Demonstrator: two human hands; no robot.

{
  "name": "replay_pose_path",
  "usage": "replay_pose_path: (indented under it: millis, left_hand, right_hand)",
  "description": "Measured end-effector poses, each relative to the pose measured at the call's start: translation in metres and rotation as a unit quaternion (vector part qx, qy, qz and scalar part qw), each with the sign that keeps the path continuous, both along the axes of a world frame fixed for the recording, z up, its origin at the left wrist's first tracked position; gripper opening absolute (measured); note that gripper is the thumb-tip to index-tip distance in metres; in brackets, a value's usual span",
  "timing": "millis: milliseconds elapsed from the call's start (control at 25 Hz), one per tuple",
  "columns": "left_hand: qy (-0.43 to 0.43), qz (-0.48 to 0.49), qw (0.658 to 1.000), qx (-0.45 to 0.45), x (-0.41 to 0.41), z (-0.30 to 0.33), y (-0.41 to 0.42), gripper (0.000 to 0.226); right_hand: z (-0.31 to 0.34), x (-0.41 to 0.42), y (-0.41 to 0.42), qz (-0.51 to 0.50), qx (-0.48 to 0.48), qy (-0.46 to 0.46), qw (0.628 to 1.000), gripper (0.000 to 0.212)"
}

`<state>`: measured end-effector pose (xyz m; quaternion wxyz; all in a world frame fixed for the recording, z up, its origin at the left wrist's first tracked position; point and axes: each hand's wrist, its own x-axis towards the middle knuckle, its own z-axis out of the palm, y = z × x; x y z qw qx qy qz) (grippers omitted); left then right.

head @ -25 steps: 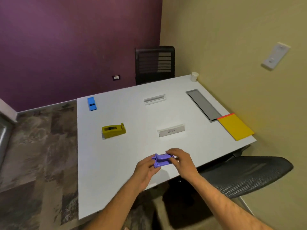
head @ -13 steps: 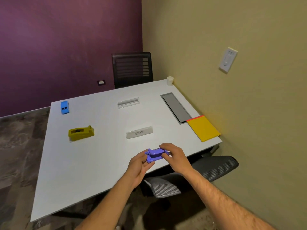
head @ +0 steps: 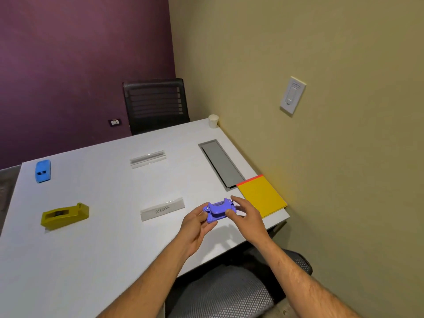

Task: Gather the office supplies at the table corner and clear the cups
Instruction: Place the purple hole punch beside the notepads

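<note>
purple punch point(head: 219, 210): small violet plastic hole punch, rounded lever on top of a flat base, glossy; held in the air just above the white table point(head: 110, 244), near its right front corner.
left hand point(head: 195, 226): palm turned up, thumb and fingers pinching the punch's left end.
right hand point(head: 246, 215): fingers curled over the punch's right end, thumb on its near side, grasping it (both hands share the one item).
yellow pad point(head: 261, 195): flat yellow notepad with a red top strip, lying at the table's right front corner, just right of the right hand; apart from the punch.
tape dispenser point(head: 65, 216): olive-yellow, on the table's left side, well apart from the hands.
blue stapler point(head: 43, 171): light blue block near the far left edge.
name plate point(head: 162, 209): clear plastic strip with handwritten letters, just left of the left hand.
second clear strip point(head: 148, 158): further back, mid-table.
paper cup point(head: 213, 121): white, upright, far right corner against the wall.
cable hatch point(head: 220, 163): grey recessed panel along the right edge, between cup and pad.
chairs: black one point(head: 156, 104) behind the far edge; mesh seat point(head: 220, 294) under the near edge.
</note>
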<state>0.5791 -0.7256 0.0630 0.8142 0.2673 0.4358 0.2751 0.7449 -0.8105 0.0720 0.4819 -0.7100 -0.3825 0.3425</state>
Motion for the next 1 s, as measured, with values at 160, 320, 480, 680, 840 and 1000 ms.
replay_pose_path:
  millis: [160,320,480,680,840,1000]
  left_hand:
    - [0.009,-0.010,1.000,-0.005,0.052,-0.005,0.025,0.033]
    - [0.021,0.001,1.000,-0.010,0.112,-0.018,0.054,0.033]
    - [0.073,0.041,0.996,-0.008,0.167,-0.038,0.086,0.029]
    - [0.216,0.092,0.971,0.039,0.238,-0.084,0.130,0.026]
    - [0.346,0.104,0.926,0.112,0.275,-0.135,0.166,0.019]
    - [0.364,0.084,0.917,0.138,0.304,-0.178,0.198,0.020]
  right_hand:
    - [-0.006,0.052,0.030,-0.072,-0.017,0.046,0.996,0.033]
    - [-0.019,0.110,0.070,-0.069,-0.038,0.072,0.994,0.026]
    - [-0.043,0.163,0.107,-0.069,-0.051,0.096,0.992,0.030]
    - [-0.085,0.224,0.162,-0.066,-0.082,0.066,0.992,0.030]
    - [-0.127,0.259,0.204,-0.061,-0.113,0.052,0.990,0.035]
    - [-0.169,0.282,0.236,-0.066,-0.123,0.035,0.990,0.036]
